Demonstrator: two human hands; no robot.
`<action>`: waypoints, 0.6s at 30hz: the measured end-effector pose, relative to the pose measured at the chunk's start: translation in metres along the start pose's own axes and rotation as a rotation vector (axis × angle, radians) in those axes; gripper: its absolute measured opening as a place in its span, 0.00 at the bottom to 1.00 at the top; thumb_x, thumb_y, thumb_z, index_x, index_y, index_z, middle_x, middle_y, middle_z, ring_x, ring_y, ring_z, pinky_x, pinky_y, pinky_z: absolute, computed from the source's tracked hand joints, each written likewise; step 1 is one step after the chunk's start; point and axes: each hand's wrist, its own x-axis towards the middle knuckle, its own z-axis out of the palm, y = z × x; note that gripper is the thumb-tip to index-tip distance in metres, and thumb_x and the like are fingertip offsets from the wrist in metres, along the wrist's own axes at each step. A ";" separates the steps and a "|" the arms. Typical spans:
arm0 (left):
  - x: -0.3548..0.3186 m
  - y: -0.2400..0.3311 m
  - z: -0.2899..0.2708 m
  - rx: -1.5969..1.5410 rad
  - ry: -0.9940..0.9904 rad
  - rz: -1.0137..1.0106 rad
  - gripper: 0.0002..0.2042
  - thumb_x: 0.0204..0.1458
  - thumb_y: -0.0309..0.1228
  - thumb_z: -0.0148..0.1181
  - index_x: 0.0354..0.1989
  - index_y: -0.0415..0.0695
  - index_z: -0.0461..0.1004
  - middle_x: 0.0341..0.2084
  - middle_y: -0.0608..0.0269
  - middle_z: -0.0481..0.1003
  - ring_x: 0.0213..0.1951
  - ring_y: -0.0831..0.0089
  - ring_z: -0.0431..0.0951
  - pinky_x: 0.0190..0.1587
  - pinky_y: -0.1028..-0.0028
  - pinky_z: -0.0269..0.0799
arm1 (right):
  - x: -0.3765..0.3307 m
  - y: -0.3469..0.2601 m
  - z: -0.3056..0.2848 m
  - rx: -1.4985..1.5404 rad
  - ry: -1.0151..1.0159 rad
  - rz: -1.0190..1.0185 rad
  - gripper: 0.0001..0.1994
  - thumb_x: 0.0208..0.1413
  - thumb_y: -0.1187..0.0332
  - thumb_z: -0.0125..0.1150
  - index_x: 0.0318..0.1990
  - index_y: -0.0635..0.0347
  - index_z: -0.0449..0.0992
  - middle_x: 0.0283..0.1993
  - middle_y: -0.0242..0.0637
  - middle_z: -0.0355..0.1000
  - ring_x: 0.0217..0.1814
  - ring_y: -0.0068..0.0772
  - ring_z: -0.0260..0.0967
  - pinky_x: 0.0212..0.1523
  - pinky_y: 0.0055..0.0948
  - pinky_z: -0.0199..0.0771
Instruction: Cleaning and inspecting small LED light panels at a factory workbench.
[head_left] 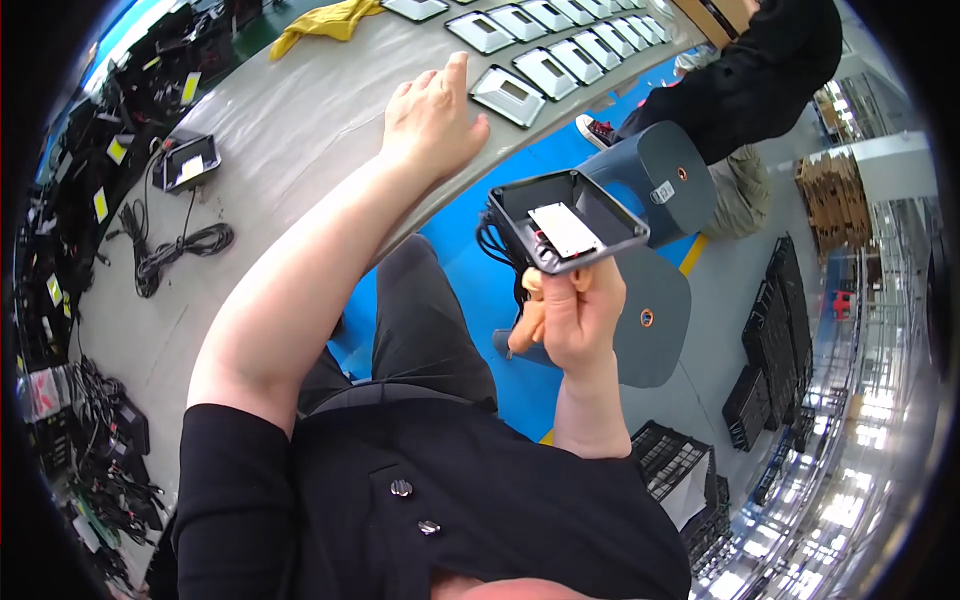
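My right hand grips a black open-topped plastic box from below, raised off the table's near edge. Inside the box lies a white rectangular board, with small wires at its near end. Black cable hangs at the box's left side. Pale orange coverings show on the fingers of this hand. My left hand is stretched over the table, index finger and thumb extended, with nothing in it. It is nearest to a white panel with a dark frame, just to its right, apparently without touching it.
Several similar panels stand in rows along the grey table. A yellow cloth lies at the far edge. Another black box and coiled cable sit at left. Blue-grey stools and a person in dark clothing are at right.
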 end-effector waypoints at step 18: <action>-0.066 -0.010 -0.046 -0.026 -0.013 -0.059 0.41 0.42 0.41 0.64 0.64 0.40 0.51 0.47 0.52 0.71 0.56 0.59 0.68 0.58 0.62 0.61 | 0.033 -0.040 0.010 -0.144 -0.120 0.512 0.15 0.61 0.66 0.53 0.23 0.65 0.66 0.15 0.27 0.59 0.16 0.14 0.58 0.17 0.20 0.55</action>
